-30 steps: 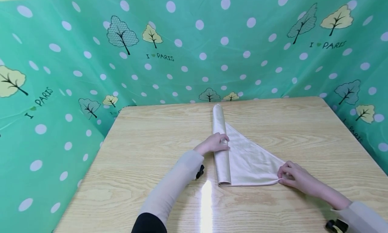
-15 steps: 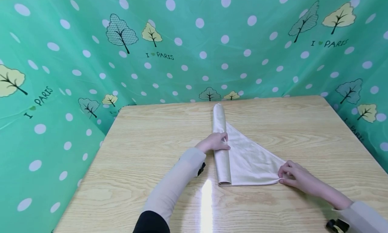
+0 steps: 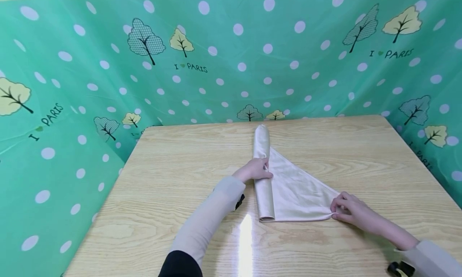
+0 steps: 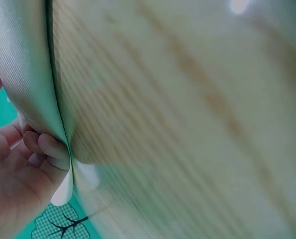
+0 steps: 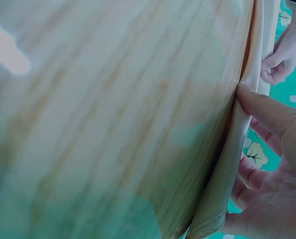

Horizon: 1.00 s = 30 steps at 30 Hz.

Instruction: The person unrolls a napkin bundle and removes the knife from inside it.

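Observation:
A pale, satiny cloth [image 3: 299,189] lies on the table, its left part turned into a long roll [image 3: 263,199] and the rest spreading right as a triangle. My left hand [image 3: 254,169] grips the roll near its middle, thumb toward the flat part. In the left wrist view, this hand's curled fingers [image 4: 48,149] hold the fabric. At the cloth's right corner my right hand [image 3: 353,211] pinches the front edge between thumb and fingers. The right wrist view shows its thumb [image 5: 262,104] on the cloth's edge [image 5: 220,189], with the left hand [image 5: 284,55] beyond.
The wooden table [image 3: 166,160] reaches back to a green curtain [image 3: 223,48] with dots and trees. The curtain also stands along both sides. A bright light reflection [image 3: 246,245] shows on the tabletop. A dark wrist device [image 3: 400,268] sits at the right sleeve.
My left hand's fingers have drawn in slightly on the roll, and the roll's far end looks a little wider. The right hand holds the corner in the same place.

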### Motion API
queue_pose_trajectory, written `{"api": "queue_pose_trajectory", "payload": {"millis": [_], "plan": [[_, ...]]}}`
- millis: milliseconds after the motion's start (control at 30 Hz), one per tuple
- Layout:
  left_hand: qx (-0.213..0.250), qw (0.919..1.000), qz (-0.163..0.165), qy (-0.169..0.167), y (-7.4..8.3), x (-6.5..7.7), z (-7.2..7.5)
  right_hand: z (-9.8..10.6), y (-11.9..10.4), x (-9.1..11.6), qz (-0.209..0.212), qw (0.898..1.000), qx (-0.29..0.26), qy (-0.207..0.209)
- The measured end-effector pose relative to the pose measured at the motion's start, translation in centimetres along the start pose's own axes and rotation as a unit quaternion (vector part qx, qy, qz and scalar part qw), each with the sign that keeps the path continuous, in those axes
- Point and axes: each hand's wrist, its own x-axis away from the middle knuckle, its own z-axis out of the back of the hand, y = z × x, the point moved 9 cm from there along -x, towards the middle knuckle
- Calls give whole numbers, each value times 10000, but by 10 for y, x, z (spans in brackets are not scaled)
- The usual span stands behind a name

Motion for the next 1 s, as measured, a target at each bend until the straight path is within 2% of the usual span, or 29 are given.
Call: {"api": "queue_pose_trajectory", "payload": {"millis": [400, 633, 767, 900, 1000], "plan": [[56, 9988, 273, 395, -1, 3, 6, 0, -2, 0, 101, 9999, -34, 36], [746, 9954, 236, 554, -8, 9, 11, -2, 0, 1, -5, 10000, -1, -58], [1371, 9881, 281, 634, -16, 12, 13, -2, 0, 1, -2, 10000, 27, -17], [2112, 9741, 427, 682, -27, 18, 15, -2, 0, 1, -11, 10000, 21, -26], [2455, 9649, 567, 737, -34, 22, 17, -1, -1, 0, 30, 10000, 16, -1]]}}
